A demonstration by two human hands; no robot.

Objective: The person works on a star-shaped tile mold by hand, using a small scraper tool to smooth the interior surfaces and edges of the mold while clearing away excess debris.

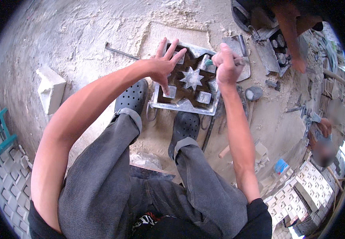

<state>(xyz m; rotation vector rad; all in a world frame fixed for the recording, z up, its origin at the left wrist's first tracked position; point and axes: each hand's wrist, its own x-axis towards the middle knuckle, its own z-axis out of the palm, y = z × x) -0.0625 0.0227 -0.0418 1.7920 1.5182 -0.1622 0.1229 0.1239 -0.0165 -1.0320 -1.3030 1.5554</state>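
Observation:
A square metal mould [184,105] lies on the dusty floor before my feet, with an eight-pointed star block [191,78] in its middle and smaller raised blocks around it. The recesses between them look dark and wet. My left hand [165,65] is open, its fingers spread across the mould's left side, the thumb near a small square block [169,92]. Over the right side, my right hand [227,67] is closed round what looks like a brush, its green tip [208,62] at the mould's upper right block. My fingers hide most of its handle.
A flat metal plate tool [241,46] and a round-headed tool [253,93] lie right of the mould. A white cast block [51,89] stands left, a metal rod [120,51] above. Another person's arm [292,40] reaches beside a second mould [271,53]. Pierced blocks [288,203] are lower right.

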